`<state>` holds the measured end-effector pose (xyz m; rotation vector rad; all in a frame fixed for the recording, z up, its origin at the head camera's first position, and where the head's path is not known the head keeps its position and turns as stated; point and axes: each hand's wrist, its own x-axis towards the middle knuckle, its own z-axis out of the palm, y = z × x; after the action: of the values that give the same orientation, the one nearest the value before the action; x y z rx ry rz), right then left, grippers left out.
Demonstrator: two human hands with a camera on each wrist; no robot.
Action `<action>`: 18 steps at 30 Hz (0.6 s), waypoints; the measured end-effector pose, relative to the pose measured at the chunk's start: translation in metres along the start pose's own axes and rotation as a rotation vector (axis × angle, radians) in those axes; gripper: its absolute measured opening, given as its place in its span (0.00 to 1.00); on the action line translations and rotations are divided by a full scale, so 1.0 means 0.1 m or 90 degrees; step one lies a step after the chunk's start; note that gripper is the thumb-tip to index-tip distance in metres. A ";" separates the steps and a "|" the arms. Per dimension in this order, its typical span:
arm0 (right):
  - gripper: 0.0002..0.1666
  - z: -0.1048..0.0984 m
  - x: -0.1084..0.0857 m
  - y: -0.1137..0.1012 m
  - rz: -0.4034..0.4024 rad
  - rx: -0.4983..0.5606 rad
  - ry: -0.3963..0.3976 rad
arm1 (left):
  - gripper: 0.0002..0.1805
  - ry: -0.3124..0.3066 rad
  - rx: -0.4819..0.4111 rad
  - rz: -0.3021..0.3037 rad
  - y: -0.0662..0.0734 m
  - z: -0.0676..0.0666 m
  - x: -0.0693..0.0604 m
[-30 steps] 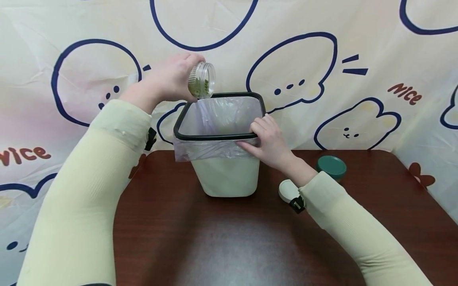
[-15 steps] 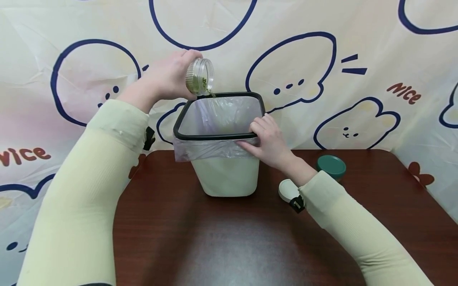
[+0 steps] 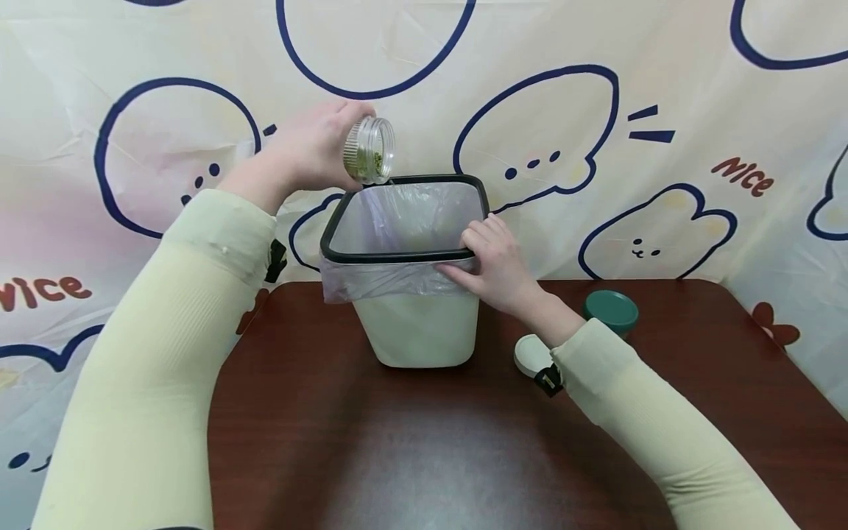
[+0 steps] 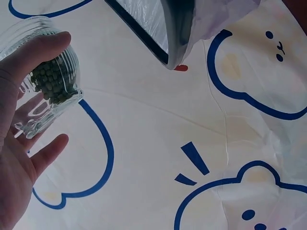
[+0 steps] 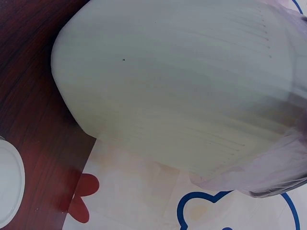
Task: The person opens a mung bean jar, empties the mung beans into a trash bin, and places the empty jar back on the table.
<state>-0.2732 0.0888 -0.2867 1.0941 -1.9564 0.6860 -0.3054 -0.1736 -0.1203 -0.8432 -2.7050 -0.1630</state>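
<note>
In the head view my left hand grips a clear ribbed jar, tipped on its side with its mouth to the right, above the back left corner of a pale bin. Small green beads lie inside the jar in the left wrist view. My right hand holds the bin's black rim at its front right corner, thumb outside over the folded plastic liner. The bin's wall fills much of the right wrist view, where my right hand is not visible.
On the brown table, a white lid lies beside my right wrist. Behind my right forearm stands a green-topped container, partly hidden. A printed cloth hangs behind the table.
Green beads fell from the jar's mouth half a second ago; none are seen falling now. The jar has shifted slightly left since a second ago. My right hand keeps its hold on the rim.
</note>
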 end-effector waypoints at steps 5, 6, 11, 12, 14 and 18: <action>0.26 0.01 0.00 -0.01 0.002 0.002 -0.001 | 0.51 0.031 -0.001 -0.004 -0.01 -0.02 -0.02; 0.26 0.01 0.00 0.00 0.003 0.004 0.000 | 0.52 0.043 -0.001 -0.006 -0.01 -0.03 -0.02; 0.25 -0.01 0.02 -0.01 0.002 0.006 -0.003 | 0.51 0.051 0.016 -0.007 0.01 -0.06 -0.02; 0.25 -0.01 0.02 -0.01 0.003 0.006 -0.003 | 0.51 0.041 0.018 -0.004 0.01 -0.05 -0.02; 0.25 -0.02 0.01 -0.01 0.004 0.005 -0.002 | 0.49 0.022 0.021 0.002 0.02 -0.04 -0.02; 0.25 -0.03 0.01 -0.01 0.003 0.004 -0.001 | 0.49 0.010 0.016 0.000 0.02 -0.02 -0.01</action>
<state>-0.2712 0.0899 -0.2846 1.0950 -1.9592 0.6944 -0.3031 -0.1730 -0.1190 -0.8307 -2.6873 -0.1356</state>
